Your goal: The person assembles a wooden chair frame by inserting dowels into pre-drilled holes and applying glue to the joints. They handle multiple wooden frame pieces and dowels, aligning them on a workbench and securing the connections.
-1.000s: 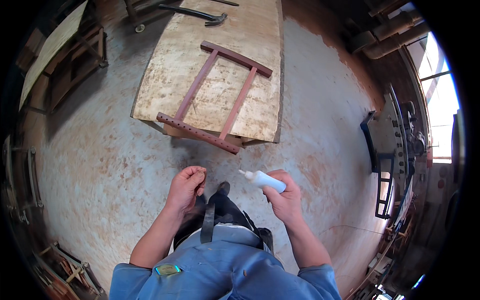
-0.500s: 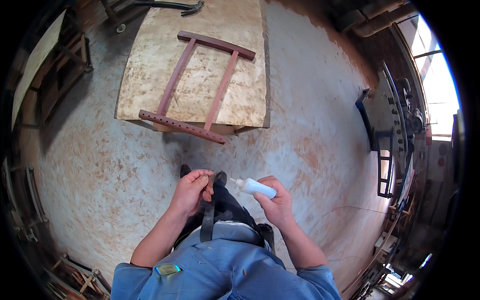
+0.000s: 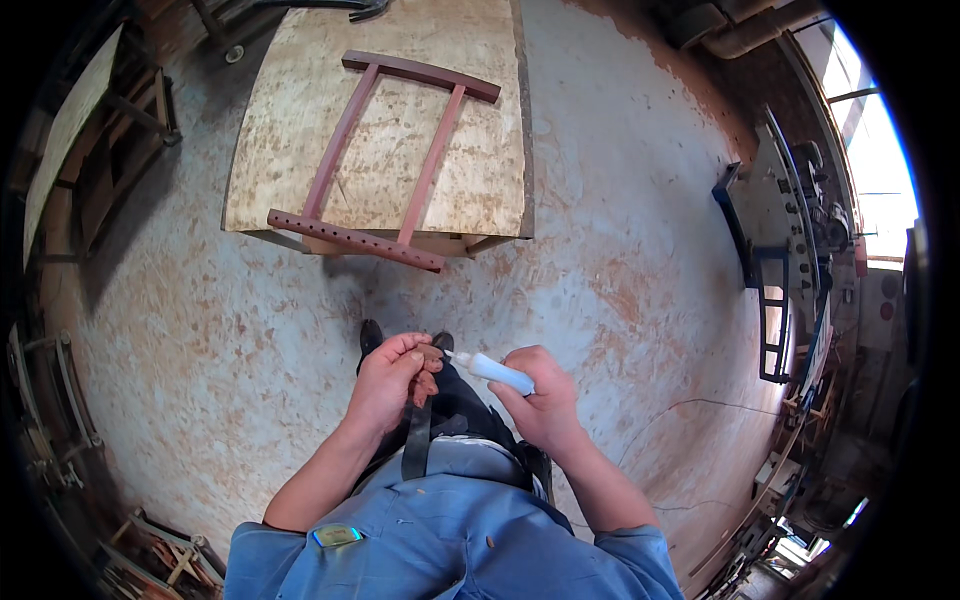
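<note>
My left hand [image 3: 385,385] is closed in a pinch on a small brown wooden piece [image 3: 431,352]. More reddish-brown shapes show below it at the curled fingers, too small to tell apart. Wrapped in my right hand [image 3: 548,398] is a pale blue-white squeeze bottle [image 3: 498,372], tilted with its thin nozzle pointing left. The nozzle tip is right at the wooden piece; whether they touch I cannot tell. Ahead of both hands, a reddish wooden frame [image 3: 420,72] of two rails and two crossbars lies on a plywood-topped table [image 3: 270,150]. Its near rail has a row of holes and overhangs the edge.
A hammer [image 3: 368,10] lies at the table's far edge, partly cut off. Machinery with a blue metal frame [image 3: 770,315] stands on the right. Another bench [image 3: 85,130] is at the left, and wood scraps [image 3: 170,550] sit at the lower left. A thin cable [image 3: 700,402] runs across the floor.
The bottle has moved left and its nozzle has come up to the piece in my left hand. The wooden piece shows more now. The view has shifted slightly, moving the table up.
</note>
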The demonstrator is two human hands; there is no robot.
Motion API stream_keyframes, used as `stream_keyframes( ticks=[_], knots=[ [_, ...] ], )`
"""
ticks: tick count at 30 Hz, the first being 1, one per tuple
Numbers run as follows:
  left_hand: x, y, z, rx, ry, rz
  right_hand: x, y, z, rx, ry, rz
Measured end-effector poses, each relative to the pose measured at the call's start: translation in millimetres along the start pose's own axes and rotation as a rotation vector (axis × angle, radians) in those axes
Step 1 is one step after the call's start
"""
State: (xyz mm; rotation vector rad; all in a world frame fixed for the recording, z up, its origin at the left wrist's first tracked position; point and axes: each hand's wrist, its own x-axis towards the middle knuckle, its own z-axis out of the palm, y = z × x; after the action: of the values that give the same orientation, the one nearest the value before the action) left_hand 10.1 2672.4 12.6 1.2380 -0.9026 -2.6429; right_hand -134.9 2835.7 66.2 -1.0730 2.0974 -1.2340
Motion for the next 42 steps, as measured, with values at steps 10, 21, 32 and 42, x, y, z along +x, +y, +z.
stream_keyframes(
  ticks=[10, 21, 32, 42],
  knots=[
    [-4, -10, -1, 0.012, -0.050, 0.066, 2, -4, 0, -0.158, -0.049, -0.078],
    [-7, -5, -2, -0.208, -0.123, -0.092, -1, -1, 3, -0.238, -0.039, -0.145],
    [-6, -12, 0, -0.099, -0.041, -0.099, -3, 5, 5, -0.346, -0.050, -0.212],
    [-1, -12, -2, -0.113, -0.051, -0.107, 2, 4, 5, -0.413, -0.066, -0.279]
  ],
)
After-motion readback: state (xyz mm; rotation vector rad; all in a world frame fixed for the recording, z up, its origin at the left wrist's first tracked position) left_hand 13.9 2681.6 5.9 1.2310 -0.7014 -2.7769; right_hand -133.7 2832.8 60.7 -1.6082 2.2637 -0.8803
